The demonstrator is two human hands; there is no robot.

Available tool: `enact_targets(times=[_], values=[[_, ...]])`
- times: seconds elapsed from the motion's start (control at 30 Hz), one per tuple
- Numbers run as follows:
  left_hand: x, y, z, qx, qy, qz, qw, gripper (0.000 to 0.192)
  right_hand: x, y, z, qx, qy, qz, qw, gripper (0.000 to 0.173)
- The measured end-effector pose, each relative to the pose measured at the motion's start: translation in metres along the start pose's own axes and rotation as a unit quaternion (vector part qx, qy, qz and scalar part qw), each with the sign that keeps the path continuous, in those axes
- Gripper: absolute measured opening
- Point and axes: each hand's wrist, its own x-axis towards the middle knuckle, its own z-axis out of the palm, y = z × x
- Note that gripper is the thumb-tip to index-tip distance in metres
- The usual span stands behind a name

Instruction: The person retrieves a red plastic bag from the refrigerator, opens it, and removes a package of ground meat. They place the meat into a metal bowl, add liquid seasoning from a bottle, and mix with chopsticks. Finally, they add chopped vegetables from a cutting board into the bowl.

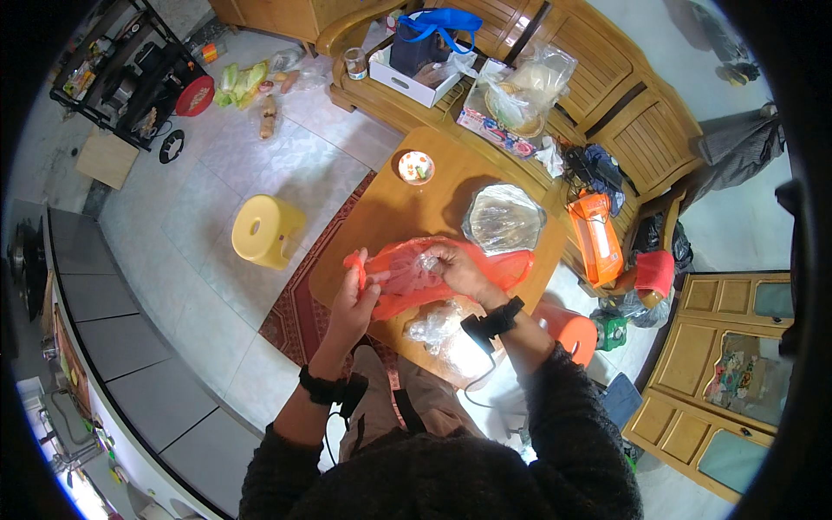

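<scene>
A thin red plastic bag point(484, 273) is spread over the middle of the wooden table point(370, 201). My left hand point(351, 296) grips one of its twisted handles at the left. Inside or upon the red bag, a clear plastic bag point(409, 270) fans out from a gathered neck. That neck is pinched in the fingers of my right hand point(455, 266); what the bag contains cannot be made out. Closer to my body, another clear plastic bag point(432, 328) lies crumpled under bright glare. Beyond my right hand stands a round vessel covered with clear film point(506, 218).
A small patterned bowl point(416, 168) sits at the table's far end. Behind the table runs a wooden bench point(448, 120) loaded with boxes and bags. A yellow plastic stool point(266, 231) stands on the left, an orange stool point(569, 331) on the right. Vegetables point(244, 84) lie on the floor.
</scene>
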Motion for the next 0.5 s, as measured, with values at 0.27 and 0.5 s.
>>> enact_targets(times=[0.27, 0.5], values=[[0.040, -0.035, 0.036, 0.365, -0.032, 0.083, 0.927, 0.034, -0.004, -0.024, 0.002, 0.061, 0.041, -0.014, 0.997, 0.015], [0.022, -0.052, 0.027, 0.384, 0.038, 0.012, 0.923, 0.022, -0.039, 0.002, 0.000, 0.081, 0.189, 0.013, 0.978, 0.022]])
